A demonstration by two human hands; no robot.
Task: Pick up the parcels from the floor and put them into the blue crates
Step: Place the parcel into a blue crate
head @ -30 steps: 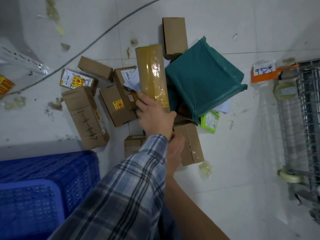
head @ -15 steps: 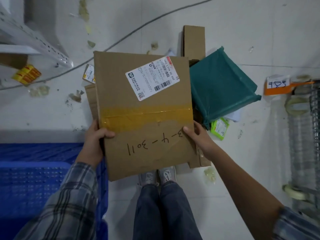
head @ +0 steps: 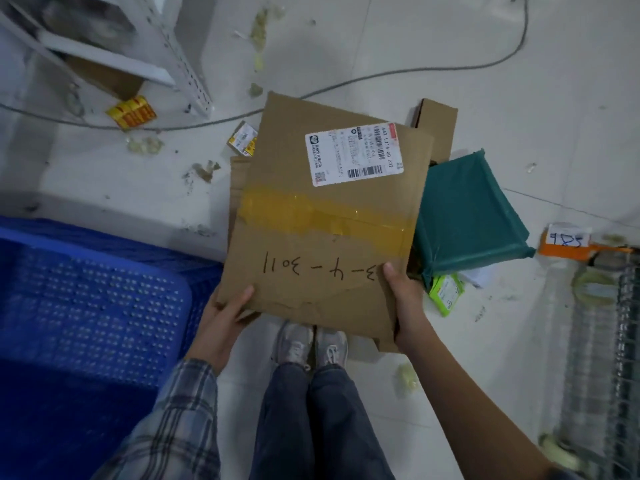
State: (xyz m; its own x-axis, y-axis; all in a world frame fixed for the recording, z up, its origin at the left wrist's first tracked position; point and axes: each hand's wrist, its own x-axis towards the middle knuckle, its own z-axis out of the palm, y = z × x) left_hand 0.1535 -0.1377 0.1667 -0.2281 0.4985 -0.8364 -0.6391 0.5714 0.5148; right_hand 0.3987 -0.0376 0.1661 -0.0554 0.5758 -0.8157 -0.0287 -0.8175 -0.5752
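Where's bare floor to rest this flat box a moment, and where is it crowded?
Bare tile lies between the blue crate, the white rack and the flat box; more beyond the cable. It is crowded under the box and around the green parcel.

One blue crate point(head: 86, 306), one green parcel point(head: 467, 209), one held flat parcel point(head: 329, 230).

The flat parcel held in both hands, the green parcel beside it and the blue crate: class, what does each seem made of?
Flat parcel: matte brown cardboard, creased, with glossy yellowish tape. Green parcel: probably plastic film, wrinkled. Blue crate: likely moulded plastic, perforated.
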